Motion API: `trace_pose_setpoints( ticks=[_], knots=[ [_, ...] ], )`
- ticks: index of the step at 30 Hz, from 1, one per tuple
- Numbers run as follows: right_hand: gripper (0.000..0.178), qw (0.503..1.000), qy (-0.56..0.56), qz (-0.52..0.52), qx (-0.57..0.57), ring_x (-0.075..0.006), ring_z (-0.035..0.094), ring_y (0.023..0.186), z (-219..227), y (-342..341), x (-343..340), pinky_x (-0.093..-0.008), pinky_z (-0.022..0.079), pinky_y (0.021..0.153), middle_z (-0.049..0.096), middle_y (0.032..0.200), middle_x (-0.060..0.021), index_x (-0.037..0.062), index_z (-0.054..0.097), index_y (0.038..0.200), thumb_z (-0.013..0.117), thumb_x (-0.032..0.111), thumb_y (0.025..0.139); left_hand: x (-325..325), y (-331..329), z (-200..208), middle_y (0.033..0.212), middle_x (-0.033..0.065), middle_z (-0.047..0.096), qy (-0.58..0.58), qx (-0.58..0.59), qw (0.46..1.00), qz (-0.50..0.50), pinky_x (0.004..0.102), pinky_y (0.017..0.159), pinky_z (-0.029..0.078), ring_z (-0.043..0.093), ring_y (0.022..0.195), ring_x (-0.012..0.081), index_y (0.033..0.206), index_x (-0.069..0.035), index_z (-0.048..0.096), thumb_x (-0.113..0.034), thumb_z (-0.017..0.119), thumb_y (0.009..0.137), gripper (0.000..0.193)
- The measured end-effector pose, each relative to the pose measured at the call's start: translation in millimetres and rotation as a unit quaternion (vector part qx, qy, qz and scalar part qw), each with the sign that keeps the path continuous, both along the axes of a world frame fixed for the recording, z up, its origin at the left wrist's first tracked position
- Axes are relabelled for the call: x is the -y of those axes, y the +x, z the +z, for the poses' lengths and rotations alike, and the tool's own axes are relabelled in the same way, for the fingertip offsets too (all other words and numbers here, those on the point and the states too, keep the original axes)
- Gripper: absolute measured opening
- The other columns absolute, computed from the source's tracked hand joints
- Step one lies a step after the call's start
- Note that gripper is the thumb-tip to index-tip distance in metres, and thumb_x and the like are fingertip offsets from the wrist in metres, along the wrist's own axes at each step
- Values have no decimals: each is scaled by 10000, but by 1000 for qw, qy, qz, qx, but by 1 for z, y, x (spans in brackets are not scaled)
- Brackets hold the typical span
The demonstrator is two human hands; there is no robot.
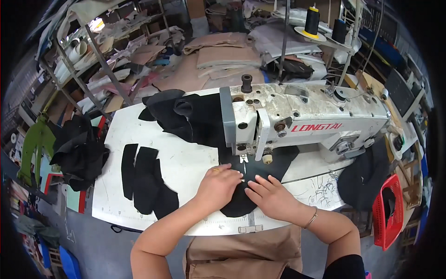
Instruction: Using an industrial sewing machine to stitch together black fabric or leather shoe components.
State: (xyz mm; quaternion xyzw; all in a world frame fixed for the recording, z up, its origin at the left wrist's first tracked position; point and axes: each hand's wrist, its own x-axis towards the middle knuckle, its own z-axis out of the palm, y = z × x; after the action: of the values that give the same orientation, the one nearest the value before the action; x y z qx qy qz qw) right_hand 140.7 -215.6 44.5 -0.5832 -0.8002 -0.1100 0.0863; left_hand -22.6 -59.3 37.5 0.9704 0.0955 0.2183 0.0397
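Observation:
Under the presser foot (244,158) of a white sewing machine (316,116) lies a piece of black fabric (238,205). My left hand (217,188) rests on its left part, fingers stretched to the right and a ring on one of them. Small and pale, something shows by those fingertips; I cannot make out what it is. Opposite, my right hand (273,199) lies flat on the fabric, fingers slightly spread, a bracelet at the wrist. Both hands sit just in front of the needle. Left of them, cut black pieces (149,179) lie on the white table (111,202).
More black fabric (200,116) is heaped behind the machine head's left side. A dark bundle (76,151) hangs off the table's left. At the right stands a red basket (389,211). Thread cones (312,22) stand above the machine, and stacked material (227,58) lies beyond.

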Motion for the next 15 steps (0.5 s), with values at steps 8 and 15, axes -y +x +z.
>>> trace_pose_setpoints(
  ticks=[8, 15],
  knots=[
    [383, 998, 6, 40, -43, -285, 510, 1201, -10, 5, -1, -464, 383, 995, 567, 1234, -130, 36, 580, 1171, 568, 120, 797, -11, -4, -7, 1152, 22, 627, 18, -15, 996, -83, 395, 1022, 403, 516, 1204, 250, 1076, -104, 641, -118, 559, 801, 288],
    [369, 997, 17, 46, -63, -253, 535, 1189, -13, 10, -9, -432, 385, 1015, 588, 1210, -114, 47, 597, 1142, 578, 94, 777, -18, -1, -13, 1158, -1, 625, -10, -11, 995, -97, 385, 996, 420, 524, 1193, 249, 1082, -116, 645, -116, 555, 803, 293]
  ],
)
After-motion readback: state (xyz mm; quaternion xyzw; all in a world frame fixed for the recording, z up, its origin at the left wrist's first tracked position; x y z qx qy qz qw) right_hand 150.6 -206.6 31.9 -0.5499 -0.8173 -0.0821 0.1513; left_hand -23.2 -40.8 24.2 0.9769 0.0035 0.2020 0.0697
